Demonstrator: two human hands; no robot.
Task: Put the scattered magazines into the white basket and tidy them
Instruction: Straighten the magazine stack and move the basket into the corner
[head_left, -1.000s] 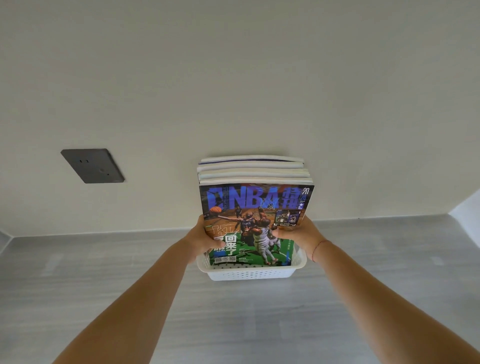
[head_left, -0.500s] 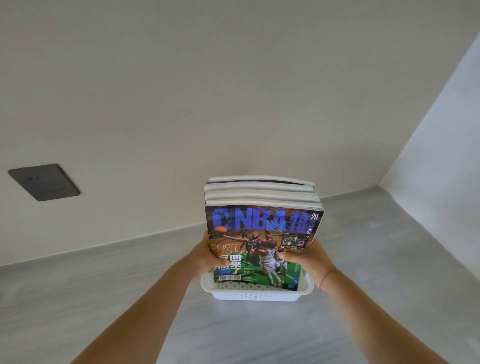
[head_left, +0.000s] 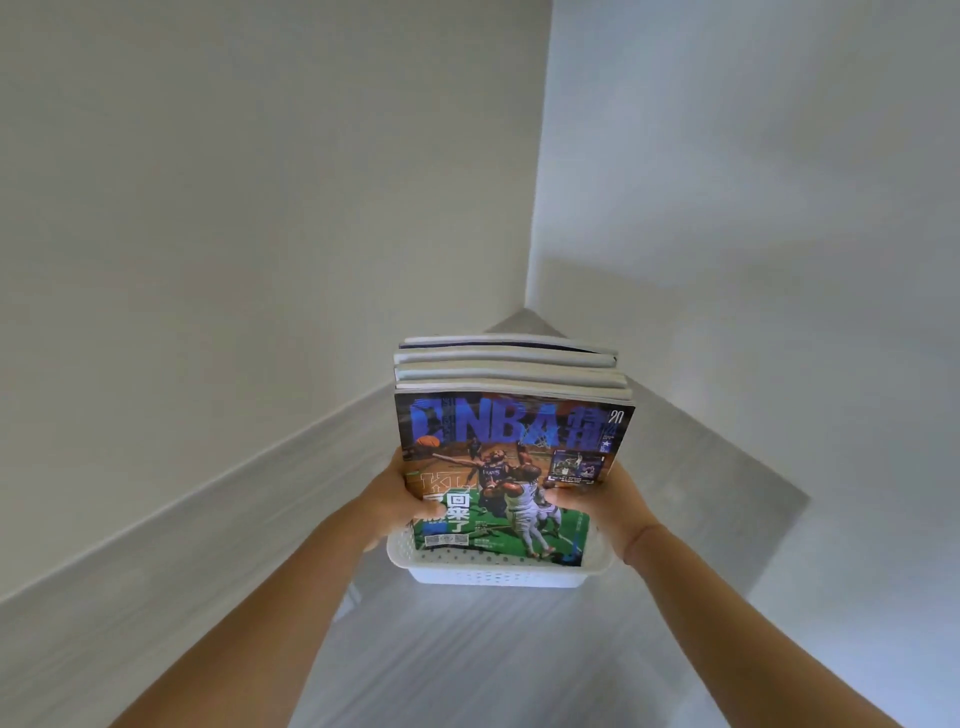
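Several magazines (head_left: 511, 374) stand upright, packed together in a small white perforated basket (head_left: 493, 574). The front one is a basketball magazine (head_left: 498, 441) with a blue title and a green court on its cover. My left hand (head_left: 395, 506) grips the left side of the stack and basket. My right hand (head_left: 608, 506) grips the right side, thumb on the front cover. Basket and magazines are held up in the air in front of me, away from the surface below.
Straight ahead two pale walls (head_left: 727, 208) meet in a corner (head_left: 530, 296). A grey wood-grain surface (head_left: 467, 665) runs below into that corner, with a pale skirting strip (head_left: 208, 525) along the left wall.
The view has swung right towards the wall corner, and the dark wall plate has left the picture. The basket with its magazines stays held between both hands, now closer and larger in view.
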